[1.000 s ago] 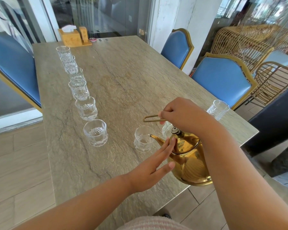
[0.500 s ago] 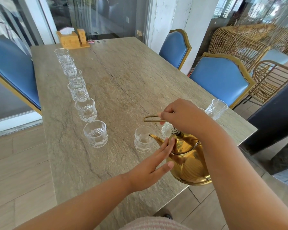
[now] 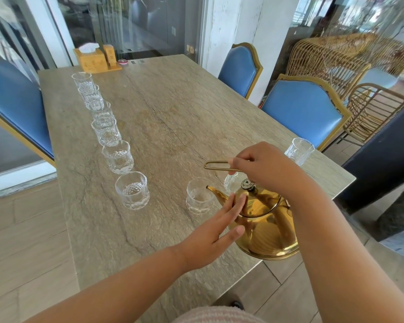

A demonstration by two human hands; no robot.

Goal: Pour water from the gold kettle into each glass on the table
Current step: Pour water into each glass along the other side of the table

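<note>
Gold kettle point(image 3: 268, 229) sits at near-right corner of the stone table point(image 3: 173, 101), base overlapping the table edge in view; can't tell if it rests on the top or is lifted. R hand point(image 3: 264, 166) is above it, fingers curled tight round the thin wire handle point(image 3: 216, 165), whose loop end sticks out to the left. L hand point(image 3: 215, 231) is flat w/ fingers straight and slightly spread, fingertips point(image 3: 239, 201) touching the kettle shoulder by the lid point(image 3: 259, 206), thumb against the body lower down; touching only, no grasp. Spout point(image 3: 216, 193) points left, tip at the rim of a clear glass point(image 3: 196, 199) just beside the kettle; water level in it can't tell. 2nd glass point(image 3: 231, 183) is behind the spout, mostly hidden by R hand + kettle. 3rd glass point(image 3: 299, 150) stands near the right table edge, apart from those two. Row of 6 cut glasses point(image 3: 118, 156) runs along the left side, near to far, far ones overlapping in view. Wooden tissue box point(image 3: 90, 59) at far end. Blue chair point(image 3: 303, 108) w/ gold frame on right, wicker chairs point(image 3: 324, 54) beyond.
</note>
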